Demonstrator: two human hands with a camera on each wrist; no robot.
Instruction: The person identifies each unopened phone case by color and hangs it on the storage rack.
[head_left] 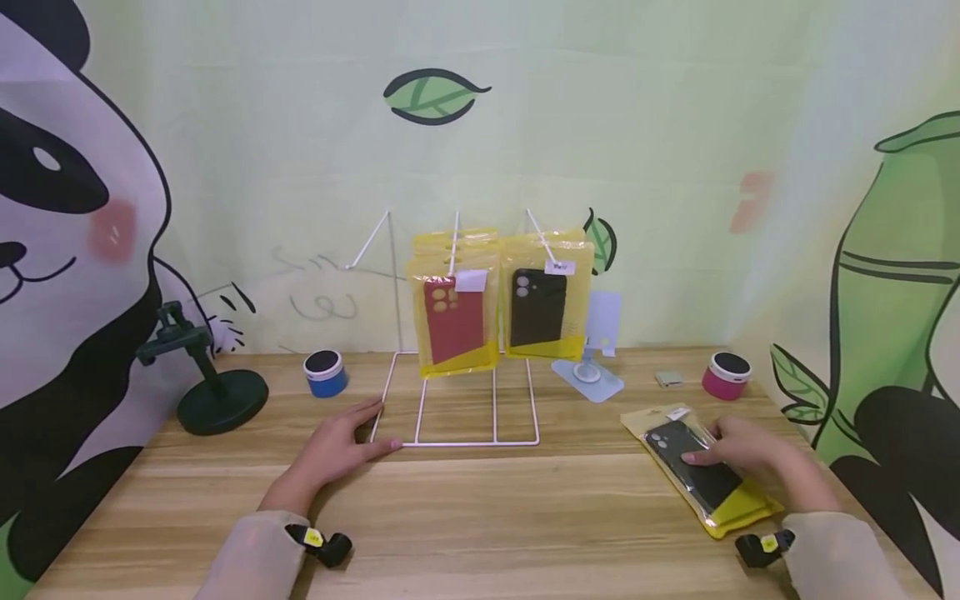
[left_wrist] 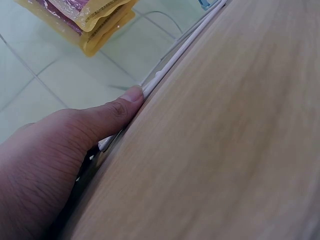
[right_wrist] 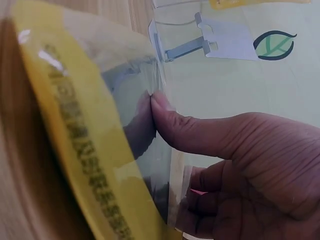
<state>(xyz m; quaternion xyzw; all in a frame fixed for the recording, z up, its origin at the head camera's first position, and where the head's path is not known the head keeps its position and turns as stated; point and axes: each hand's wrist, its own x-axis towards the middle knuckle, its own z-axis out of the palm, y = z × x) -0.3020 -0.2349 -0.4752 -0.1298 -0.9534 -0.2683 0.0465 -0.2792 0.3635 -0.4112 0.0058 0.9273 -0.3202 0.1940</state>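
My left hand (head_left: 341, 446) lies at the front left corner of a white wire display rack (head_left: 472, 444), thumb (left_wrist: 117, 107) against the base wire. Its other fingers extend along the rack's left side, mostly hidden in the left wrist view. At the right, my right hand (head_left: 757, 457) grips a yellow-edged clear bag with a black phone case (head_left: 675, 446), thumb on top and fingers at the right edge. The bag (right_wrist: 75, 115) looks tilted up in the right wrist view. On the rack's hooks hang bagged phone cases, a red one (head_left: 453, 333) and a black one (head_left: 540, 312) in front.
The rack's left hook (head_left: 367, 240) is bare. A dark green stand (head_left: 217, 400) and blue-banded round container (head_left: 326, 373) are at the left. Behind to the right are a light blue stand (head_left: 588, 379), a small grey piece (head_left: 669, 378) and a pink-banded round container (head_left: 726, 377).
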